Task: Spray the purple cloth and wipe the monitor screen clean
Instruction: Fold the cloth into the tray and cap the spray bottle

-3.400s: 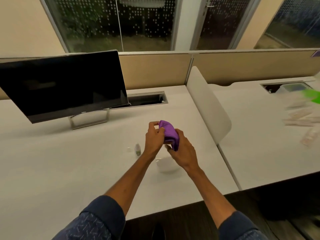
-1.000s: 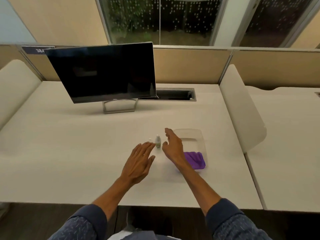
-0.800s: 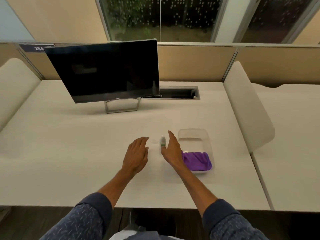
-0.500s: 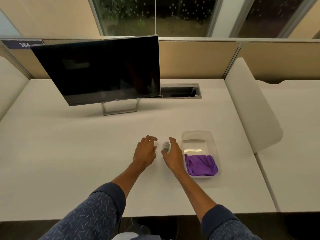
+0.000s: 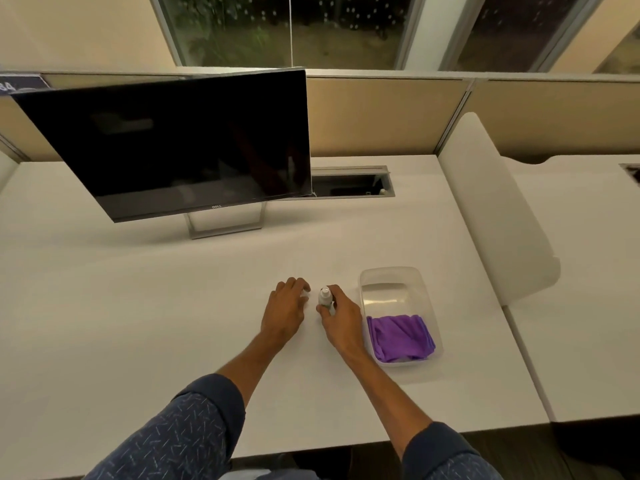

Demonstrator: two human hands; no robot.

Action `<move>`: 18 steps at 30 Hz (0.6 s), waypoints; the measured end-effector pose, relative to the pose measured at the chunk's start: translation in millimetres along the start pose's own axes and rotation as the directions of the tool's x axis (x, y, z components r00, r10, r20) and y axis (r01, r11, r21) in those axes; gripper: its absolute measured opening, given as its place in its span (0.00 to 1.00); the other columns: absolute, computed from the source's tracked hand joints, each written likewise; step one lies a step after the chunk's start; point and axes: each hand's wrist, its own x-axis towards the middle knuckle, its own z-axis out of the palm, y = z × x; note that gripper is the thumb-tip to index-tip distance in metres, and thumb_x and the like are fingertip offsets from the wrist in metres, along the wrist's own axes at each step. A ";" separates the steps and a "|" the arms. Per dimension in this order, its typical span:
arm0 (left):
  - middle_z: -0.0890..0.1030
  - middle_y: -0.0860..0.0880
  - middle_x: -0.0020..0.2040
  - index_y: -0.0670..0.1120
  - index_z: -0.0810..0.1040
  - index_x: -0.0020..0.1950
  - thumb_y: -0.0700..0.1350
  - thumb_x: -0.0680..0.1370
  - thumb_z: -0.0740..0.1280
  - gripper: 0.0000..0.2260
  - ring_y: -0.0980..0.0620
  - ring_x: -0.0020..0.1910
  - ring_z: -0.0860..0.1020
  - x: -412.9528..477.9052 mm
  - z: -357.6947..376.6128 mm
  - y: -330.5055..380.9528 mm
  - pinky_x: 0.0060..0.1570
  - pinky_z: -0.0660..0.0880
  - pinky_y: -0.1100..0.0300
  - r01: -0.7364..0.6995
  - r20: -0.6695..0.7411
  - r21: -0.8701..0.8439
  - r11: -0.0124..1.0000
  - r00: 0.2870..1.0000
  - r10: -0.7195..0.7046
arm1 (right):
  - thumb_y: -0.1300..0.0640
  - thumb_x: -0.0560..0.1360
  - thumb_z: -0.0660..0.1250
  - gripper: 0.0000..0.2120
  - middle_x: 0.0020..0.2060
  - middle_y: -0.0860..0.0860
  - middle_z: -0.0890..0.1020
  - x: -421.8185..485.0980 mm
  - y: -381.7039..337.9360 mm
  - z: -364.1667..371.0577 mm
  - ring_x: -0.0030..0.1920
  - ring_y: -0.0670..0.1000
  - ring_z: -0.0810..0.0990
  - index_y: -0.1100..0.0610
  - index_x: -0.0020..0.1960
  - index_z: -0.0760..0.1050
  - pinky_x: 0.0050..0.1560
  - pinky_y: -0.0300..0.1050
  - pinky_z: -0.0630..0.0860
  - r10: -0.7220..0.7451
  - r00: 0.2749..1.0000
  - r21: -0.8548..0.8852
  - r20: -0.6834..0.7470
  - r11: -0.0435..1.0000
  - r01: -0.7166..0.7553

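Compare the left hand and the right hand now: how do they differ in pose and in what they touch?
The right hand curls around the small spray bottle, while the left hand holds no bottle. The left hand lies palm down, fingertips at a small clear cap; whether it grips the cap is unclear. The right hand is next to the tray with the purple cloth; the left is farther away. Both are low over the desk.

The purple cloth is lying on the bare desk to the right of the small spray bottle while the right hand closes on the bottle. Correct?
Not quite. In the head view the purple cloth lies inside the clear plastic tray, at its near end, not on the bare desk. The rest holds: it is right of the small spray bottle, which the right hand is closing on.
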 end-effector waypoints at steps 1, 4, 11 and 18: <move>0.82 0.49 0.58 0.48 0.79 0.62 0.40 0.85 0.65 0.08 0.44 0.56 0.78 -0.5 -0.9 0.4 0.53 0.72 0.53 0.006 -0.026 -0.047 0.999 1.000 -0.007 | 0.60 0.80 0.74 0.13 0.49 0.47 0.85 0.3 -0.3 -1.0 0.46 0.49 0.81 0.53 0.62 0.78 0.46 0.40 0.74 -0.014 1.000 -0.001 -0.003 1.000 0.014; 0.83 0.52 0.58 0.50 0.81 0.62 0.43 0.86 0.65 0.07 0.50 0.56 0.80 -0.5 -11.2 10.1 0.56 0.77 0.56 0.017 -0.110 -0.247 0.969 0.993 -0.045 | 0.50 0.83 0.70 0.11 0.47 0.48 0.83 -2.4 -7.4 -8.5 0.43 0.49 0.82 0.54 0.61 0.74 0.42 0.43 0.76 -0.051 0.999 0.029 -0.015 0.998 0.052; 0.85 0.55 0.61 0.50 0.83 0.66 0.47 0.87 0.67 0.09 0.56 0.58 0.83 8.0 -55.8 55.9 0.57 0.81 0.65 -0.023 -0.194 -0.595 0.804 0.974 -0.116 | 0.47 0.82 0.71 0.13 0.45 0.50 0.82 -4.8 -19.8 -26.8 0.40 0.45 0.80 0.51 0.58 0.69 0.42 0.39 0.77 -0.089 0.995 0.085 -0.039 0.992 0.092; 0.86 0.55 0.60 0.49 0.83 0.66 0.49 0.87 0.67 0.10 0.52 0.58 0.85 9.0 -68.7 95.2 0.59 0.83 0.59 -0.056 -0.179 -0.696 0.716 0.979 -0.098 | 0.50 0.79 0.76 0.19 0.47 0.47 0.83 -10.8 -24.2 -52.6 0.46 0.49 0.83 0.53 0.64 0.72 0.48 0.36 0.78 -0.114 0.991 0.144 -0.072 0.982 0.123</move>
